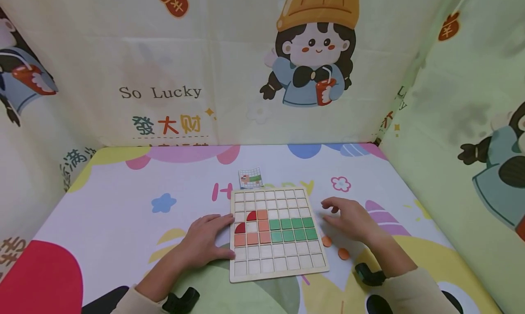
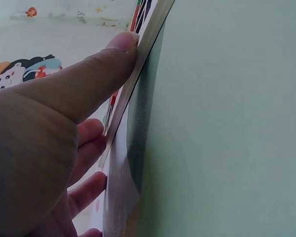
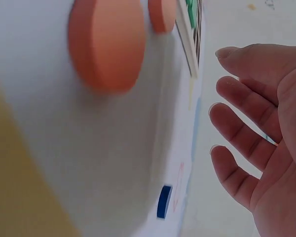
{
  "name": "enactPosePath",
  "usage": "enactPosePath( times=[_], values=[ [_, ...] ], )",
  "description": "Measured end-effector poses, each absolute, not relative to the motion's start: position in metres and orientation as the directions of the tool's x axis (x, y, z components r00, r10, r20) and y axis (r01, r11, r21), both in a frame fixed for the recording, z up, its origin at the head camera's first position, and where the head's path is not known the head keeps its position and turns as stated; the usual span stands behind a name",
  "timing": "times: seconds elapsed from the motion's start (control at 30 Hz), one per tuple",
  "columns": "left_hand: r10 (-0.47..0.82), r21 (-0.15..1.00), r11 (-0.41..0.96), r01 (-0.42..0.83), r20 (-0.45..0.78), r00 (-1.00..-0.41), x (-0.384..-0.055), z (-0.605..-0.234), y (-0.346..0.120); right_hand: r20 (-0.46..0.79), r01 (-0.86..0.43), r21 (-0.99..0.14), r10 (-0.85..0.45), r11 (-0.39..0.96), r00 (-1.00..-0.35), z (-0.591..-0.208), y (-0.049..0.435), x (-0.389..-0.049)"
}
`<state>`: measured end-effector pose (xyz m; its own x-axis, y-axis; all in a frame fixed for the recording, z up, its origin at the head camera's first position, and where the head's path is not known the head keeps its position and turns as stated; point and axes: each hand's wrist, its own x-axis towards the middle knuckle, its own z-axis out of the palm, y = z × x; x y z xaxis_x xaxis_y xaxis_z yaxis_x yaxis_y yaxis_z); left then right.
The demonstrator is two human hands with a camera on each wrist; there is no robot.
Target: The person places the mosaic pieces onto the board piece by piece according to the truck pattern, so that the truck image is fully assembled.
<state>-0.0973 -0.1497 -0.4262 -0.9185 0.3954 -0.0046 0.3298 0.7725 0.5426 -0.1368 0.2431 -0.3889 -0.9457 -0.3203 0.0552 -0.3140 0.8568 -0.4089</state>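
A wooden grid board (image 1: 267, 265) lies on the table with green tiles (image 1: 285, 223) in two rows, salmon tiles (image 1: 263, 225) and two red rounded pieces (image 1: 252, 216) in its cells. My left hand (image 1: 201, 243) rests at the board's left side, fingers extended; in the left wrist view its thumb (image 2: 123, 47) touches the board's edge. Right of the board, my right hand (image 1: 348, 218) hovers with loosely bent fingers and nothing in it. Two orange discs (image 1: 343, 254) lie near that hand, one close to the board's right edge.
Behind the board lies a small printed card (image 1: 250, 178) showing a coloured grid pattern. A small blue piece (image 3: 164, 201) is on the table in the right wrist view. Patterned cloth (image 1: 229, 63) walls the table's back and sides.
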Motion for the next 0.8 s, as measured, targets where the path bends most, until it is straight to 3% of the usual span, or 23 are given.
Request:
enactPosePath(
  times=[0.4, 0.8],
  values=[
    [0.407, 0.546, 0.766, 0.34, -0.002, -0.914, -0.098, -0.425, -0.15, 0.027, -0.257, -0.338, -0.263, 0.905, -0.964, -0.387, 0.274, -0.138],
    [0.393, 0.545, 0.775, 0.319, -0.02, -0.919, -0.097, -0.425, -0.149, -0.013, -0.207, -0.341, -0.224, 0.917, -0.974, -0.395, 0.292, -0.136]
  ],
)
